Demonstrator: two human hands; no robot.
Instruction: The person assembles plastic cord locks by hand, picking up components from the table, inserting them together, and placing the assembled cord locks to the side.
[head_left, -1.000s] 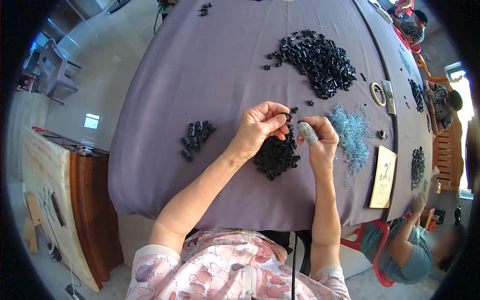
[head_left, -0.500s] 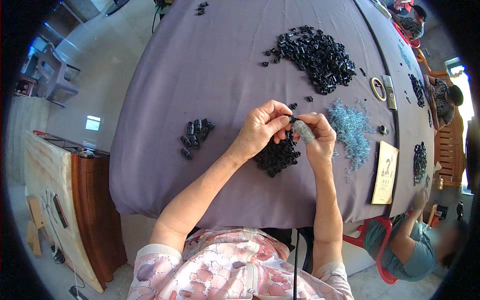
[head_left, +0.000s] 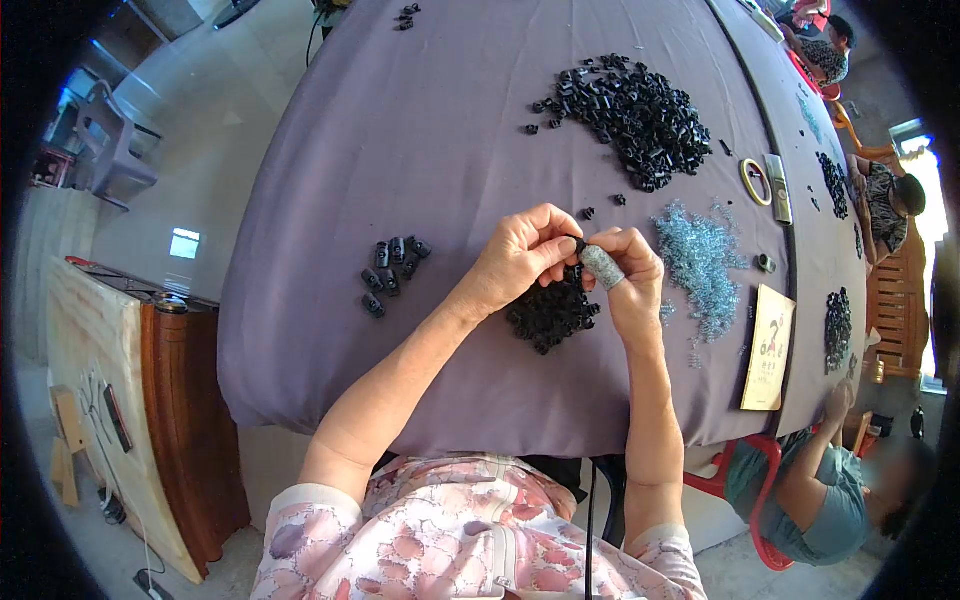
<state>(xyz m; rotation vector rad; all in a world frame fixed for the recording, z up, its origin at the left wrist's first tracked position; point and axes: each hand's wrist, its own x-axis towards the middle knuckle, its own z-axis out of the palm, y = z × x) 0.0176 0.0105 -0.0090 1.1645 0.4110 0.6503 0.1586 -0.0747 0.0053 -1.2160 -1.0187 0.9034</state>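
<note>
My left hand point(head_left: 522, 255) and my right hand point(head_left: 628, 275) meet above the table, fingertips pinched together around a small black plastic part point(head_left: 578, 245). Most of that part is hidden by the fingers. A grey fabric sleeve point(head_left: 602, 268) covers my right thumb. Just under the hands lies a pile of small black plastic pieces point(head_left: 550, 318). To the left sit several black barrel-shaped cord locks point(head_left: 388, 280) in a loose group. Right of my right hand spreads a heap of fine bluish springs point(head_left: 702, 262).
A larger heap of black pieces point(head_left: 640, 120) lies farther back on the purple-grey cloth point(head_left: 400, 130). At right are a tape roll point(head_left: 755, 182), a yellow booklet point(head_left: 769, 347) and a seated person point(head_left: 825, 490). A wooden cabinet point(head_left: 190, 420) stands at left.
My right hand has shifted slightly left and its thumb presses closer to the left fingertips. Both hands keep their pinch; the piles look the same.
</note>
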